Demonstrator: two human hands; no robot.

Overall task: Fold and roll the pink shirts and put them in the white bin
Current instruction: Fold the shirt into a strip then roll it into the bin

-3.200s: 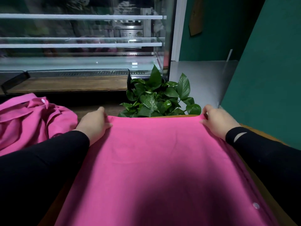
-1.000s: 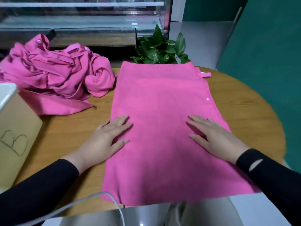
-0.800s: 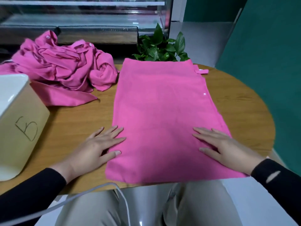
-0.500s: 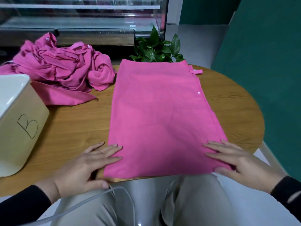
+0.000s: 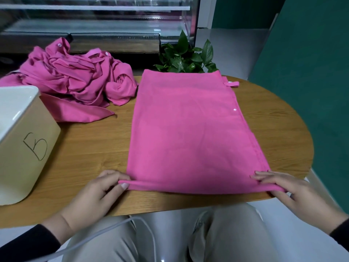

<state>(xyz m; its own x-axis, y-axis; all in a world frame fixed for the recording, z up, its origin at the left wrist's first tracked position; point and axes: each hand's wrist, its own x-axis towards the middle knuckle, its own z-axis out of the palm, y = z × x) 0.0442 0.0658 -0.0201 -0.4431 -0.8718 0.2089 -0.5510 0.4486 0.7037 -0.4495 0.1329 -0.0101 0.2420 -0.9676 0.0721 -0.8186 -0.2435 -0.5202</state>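
Pink cloth is pinched in both grips: the left hand [image 5: 98, 193] curls thumb and fingers round the near left corner of the flat folded pink shirt [image 5: 188, 129], and the right hand [image 5: 294, 193] lies with fingers stretched over the near right corner, thumb tucked under the raised hem. Both wrists come in low from 6 o'clock in black sleeves. The shirt's near edge is lifted into a small first turn; the rest lies flat on the round wooden bench [image 5: 273, 120], reaching toward 12 o'clock. At 9 o'clock stands the white rectangular bin [image 5: 24, 148], hand-marked "B" on its side. At 11 o'clock lies a crumpled heap of pink shirts [image 5: 75, 82]. A green leafy plant [image 5: 187, 57] sits at 12 o'clock.
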